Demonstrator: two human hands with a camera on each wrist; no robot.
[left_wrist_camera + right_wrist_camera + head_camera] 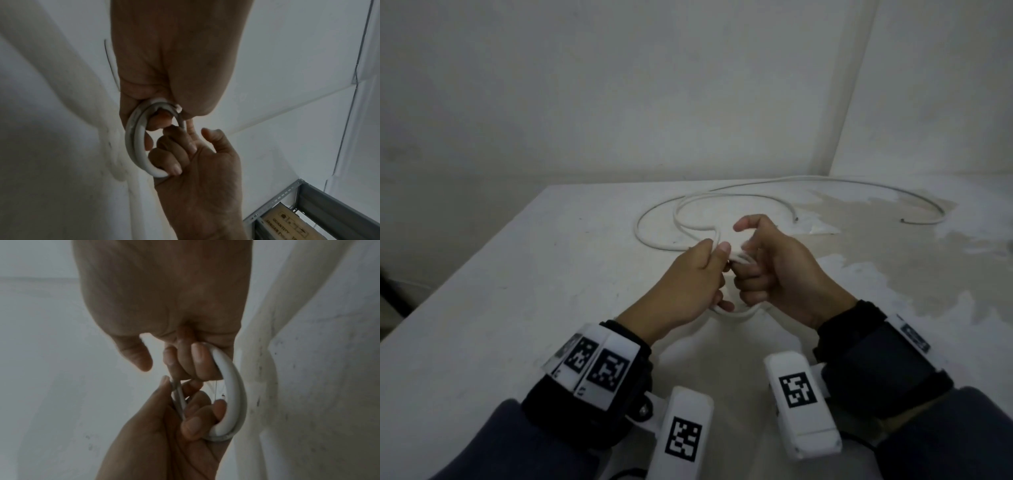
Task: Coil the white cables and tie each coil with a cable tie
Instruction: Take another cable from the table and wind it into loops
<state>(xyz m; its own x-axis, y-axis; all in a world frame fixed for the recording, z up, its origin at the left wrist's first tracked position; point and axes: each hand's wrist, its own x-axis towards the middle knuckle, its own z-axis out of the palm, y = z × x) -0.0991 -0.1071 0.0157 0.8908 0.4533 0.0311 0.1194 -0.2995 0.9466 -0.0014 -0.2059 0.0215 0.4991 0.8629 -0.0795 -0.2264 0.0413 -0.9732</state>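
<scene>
- Lowest in the head view, two forearms in dark sleeves carry black wrist straps [585,387] with white camera housings printed with black square markers.
- Just above them, at the frame's centre, the left hand [681,284] and the right hand [780,270] meet over the white tabletop [500,291].
- Between the two hands sits a small coil of round white plastic cable [736,310]; its lower loop shows beneath the knuckles.
- The left hand's fingers are curled through the coil, thumb pressed on the strands at the top; the left wrist view shows two turns [136,142] lying side by side.
- The right hand's lower fingers clasp the same coil [232,394], while its forefinger and thumb arch above, apart from the strands.
- Beyond the hands, the cable's loose length [654,212] sweeps in a wide loop on the table, towards the upper middle.
- Farther right, a second long white cable [859,183] curves along the table's far edge, well apart from both hands.
</scene>
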